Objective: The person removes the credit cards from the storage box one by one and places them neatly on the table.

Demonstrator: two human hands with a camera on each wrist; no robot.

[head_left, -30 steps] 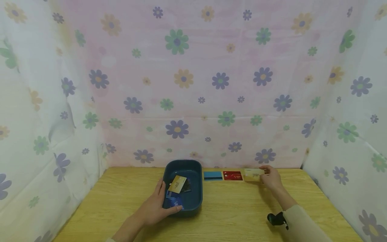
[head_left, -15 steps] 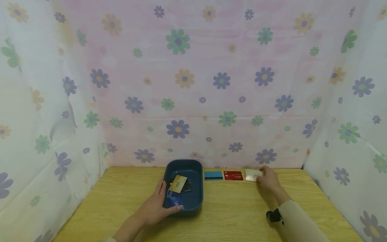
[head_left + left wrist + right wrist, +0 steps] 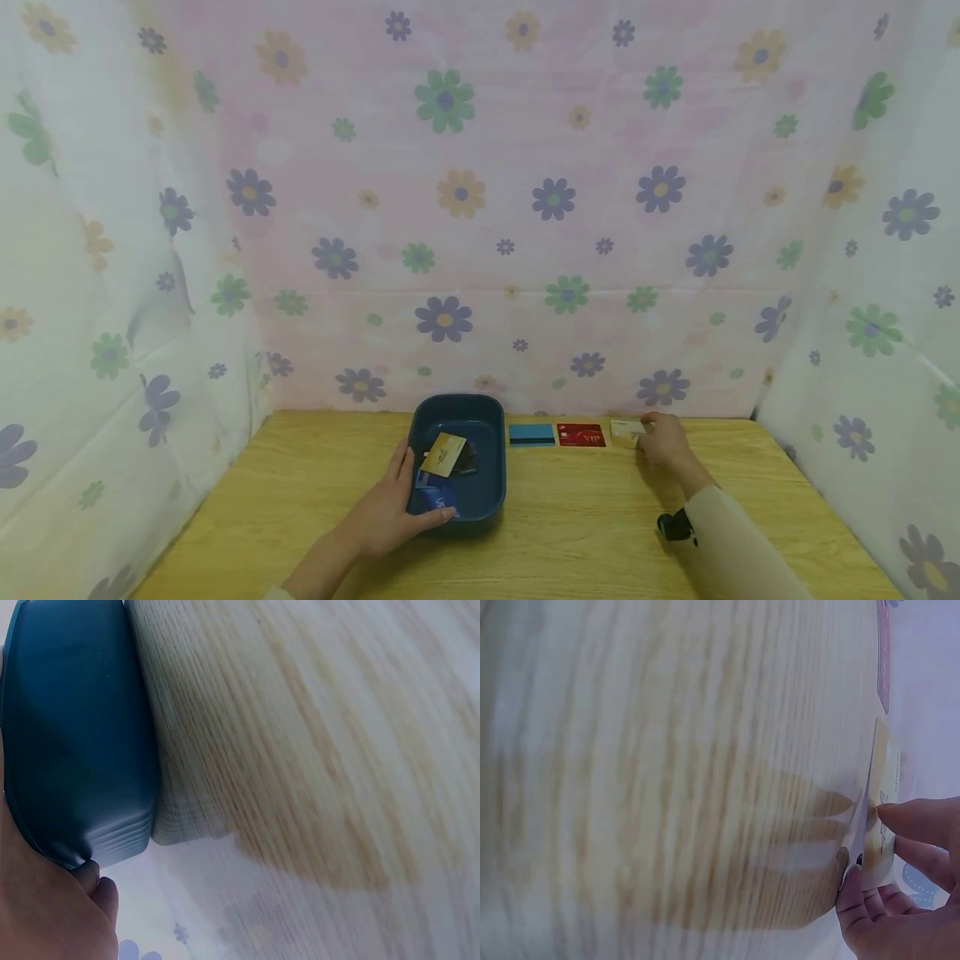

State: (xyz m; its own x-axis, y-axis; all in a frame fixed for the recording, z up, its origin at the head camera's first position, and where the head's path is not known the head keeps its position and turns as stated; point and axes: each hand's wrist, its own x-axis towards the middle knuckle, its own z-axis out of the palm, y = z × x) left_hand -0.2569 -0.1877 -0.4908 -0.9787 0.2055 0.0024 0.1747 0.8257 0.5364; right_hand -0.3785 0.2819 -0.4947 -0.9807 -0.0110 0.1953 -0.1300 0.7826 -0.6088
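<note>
In the head view my left hand (image 3: 378, 510) holds the dark blue plastic bin (image 3: 491, 492) at its left and near sides, the thumb over the near rim. Inside the bin lie a gold card (image 3: 444, 455), a dark card (image 3: 468, 459) and blue cards (image 3: 438, 498), partly overlapping. Further right, my right hand (image 3: 666, 443) pinches another gold card (image 3: 624, 432) by its right end, low at the table's back. In the right wrist view the thumb lies on this card's (image 3: 883, 780) printed face. It is beside a red VIP card (image 3: 582, 436), with a blue striped card (image 3: 532, 435) beyond.
A wooden table (image 3: 570, 517) carries everything. Floral cloth (image 3: 480, 208) hangs along its back edge and both sides. The bin stands just left of the row of cards. A black device (image 3: 675, 526) is strapped at the right wrist.
The right hand has brought the gold card down slightly and shrunk its spread at the row's right end. The left hand and bin stay put; the head view shifts a little.
</note>
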